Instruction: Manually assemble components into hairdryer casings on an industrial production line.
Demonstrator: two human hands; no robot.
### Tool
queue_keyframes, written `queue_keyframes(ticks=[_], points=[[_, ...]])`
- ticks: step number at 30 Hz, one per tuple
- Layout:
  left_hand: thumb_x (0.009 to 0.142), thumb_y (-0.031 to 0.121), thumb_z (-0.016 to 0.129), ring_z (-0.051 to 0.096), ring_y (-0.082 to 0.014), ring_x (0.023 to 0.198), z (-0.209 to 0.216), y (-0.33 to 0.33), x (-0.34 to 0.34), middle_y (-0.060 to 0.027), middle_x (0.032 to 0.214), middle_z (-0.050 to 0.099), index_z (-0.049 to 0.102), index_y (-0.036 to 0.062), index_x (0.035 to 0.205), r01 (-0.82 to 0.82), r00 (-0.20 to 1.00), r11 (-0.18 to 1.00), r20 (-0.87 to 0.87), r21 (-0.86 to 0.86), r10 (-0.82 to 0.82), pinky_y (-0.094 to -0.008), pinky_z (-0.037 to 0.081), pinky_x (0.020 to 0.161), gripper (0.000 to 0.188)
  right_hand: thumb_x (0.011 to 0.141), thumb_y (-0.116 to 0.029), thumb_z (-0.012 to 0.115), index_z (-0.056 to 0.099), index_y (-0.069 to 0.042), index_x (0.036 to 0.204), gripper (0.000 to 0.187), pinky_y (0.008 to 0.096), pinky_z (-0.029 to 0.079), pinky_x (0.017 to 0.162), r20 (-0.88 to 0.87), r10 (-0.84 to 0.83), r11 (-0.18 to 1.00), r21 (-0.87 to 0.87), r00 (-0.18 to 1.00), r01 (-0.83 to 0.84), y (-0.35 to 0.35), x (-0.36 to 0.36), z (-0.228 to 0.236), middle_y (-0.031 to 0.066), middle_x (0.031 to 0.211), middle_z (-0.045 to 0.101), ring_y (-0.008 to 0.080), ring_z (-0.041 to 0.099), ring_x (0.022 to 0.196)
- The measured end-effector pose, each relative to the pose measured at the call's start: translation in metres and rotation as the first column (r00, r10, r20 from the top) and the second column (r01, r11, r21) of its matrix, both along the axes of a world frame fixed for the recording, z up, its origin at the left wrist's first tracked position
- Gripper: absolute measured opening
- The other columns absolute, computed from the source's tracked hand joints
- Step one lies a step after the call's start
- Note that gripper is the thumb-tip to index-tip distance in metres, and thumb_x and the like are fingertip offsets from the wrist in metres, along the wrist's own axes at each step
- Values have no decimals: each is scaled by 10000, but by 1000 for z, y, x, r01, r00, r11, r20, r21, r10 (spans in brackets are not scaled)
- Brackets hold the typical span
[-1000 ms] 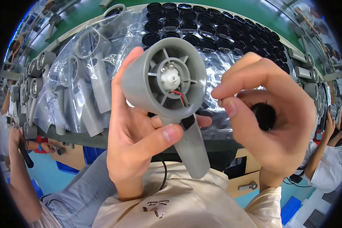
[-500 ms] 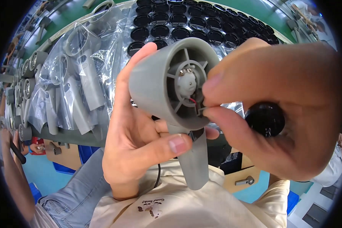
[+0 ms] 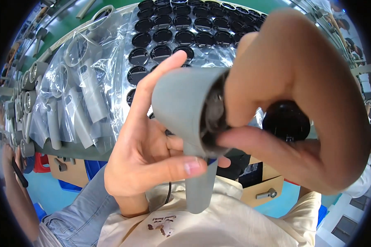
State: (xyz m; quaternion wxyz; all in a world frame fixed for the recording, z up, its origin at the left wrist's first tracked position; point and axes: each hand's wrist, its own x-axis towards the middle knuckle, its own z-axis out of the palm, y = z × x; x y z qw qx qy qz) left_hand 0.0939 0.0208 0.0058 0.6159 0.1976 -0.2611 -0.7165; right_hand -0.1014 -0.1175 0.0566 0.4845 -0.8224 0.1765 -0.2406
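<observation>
A grey handheld-fan housing [image 3: 179, 105], with a wide round barrel and a straight handle, is gripped in my left hand [image 3: 136, 152]. My left thumb lies across the neck of the handle, and the other fingers reach behind the barrel. The barrel's open end faces right. My right hand [image 3: 301, 70] has its thumb and bent fingers at that opening, their tips partly inside and blurred. What those tips pinch is hidden. A glossy black round cap [image 3: 285, 119] sits in the curl of my right palm. The inside of the barrel looks dark and smeared.
Rows of black round caps [image 3: 160, 37] lie on clear plastic across the table. On the left, grey housings [image 3: 92, 94] lie under a clear bag, with more loose ones [image 3: 29, 101] beyond. A brown board [image 3: 261, 187] is below right. Another person's arm [image 3: 20, 189] shows at left.
The fan housing has turned, its opening swinging to the right so the white motor inside no longer shows clearly. My right wrist has rolled upward, its fingertips deeper at the opening.
</observation>
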Motion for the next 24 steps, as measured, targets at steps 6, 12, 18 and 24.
queue_keyframes(ticks=[6, 12, 18, 24], points=[[702, -168, 567, 424, -360, 1201, 11, -8, -14, -173, 1394, 260, -8, 179, 1434, -56, 998, 996, 31, 64, 54, -564, 475, 863, 993, 688, 97, 645, 582, 83, 933, 254, 265, 446, 765, 80, -9, 994, 113, 997, 0, 24, -7, -6, 165, 928, 567, 198, 557, 864], [706, 92, 716, 581, -342, 996, -1, -18, -32, -220, 1204, 458, 37, 58, 1416, -243, 970, 970, 20, 1, 243, -542, 561, 656, 983, 688, 92, 658, 583, 87, 944, 267, 274, 451, 798, 124, -42, 987, 161, 991, 22, 6, -2, 4, 173, 952, 569, 209, 564, 900], [801, 221, 651, 602, -391, 950, -5, -11, -30, -215, 1145, 485, 268, -21, 1302, -394, 890, 917, 276, 63, 363, -453, 549, 778, 676, 661, 132, 674, 563, 123, 1060, 414, 311, 449, 882, 103, -79, 971, 235, 992, 53, 7, -15, -16, 189, 1062, 548, 234, 549, 1005], [820, 247, 635, 522, -381, 1095, -5, -13, -37, -199, 1177, 471, 279, -12, 1311, -405, 870, 913, 283, -56, 403, -456, 528, 832, 659, 632, 116, 712, 555, 105, 1091, 485, 270, 502, 764, -26, -227, 973, -54, 974, 225, 30, -10, -20, 178, 1042, 571, 226, 580, 952]])
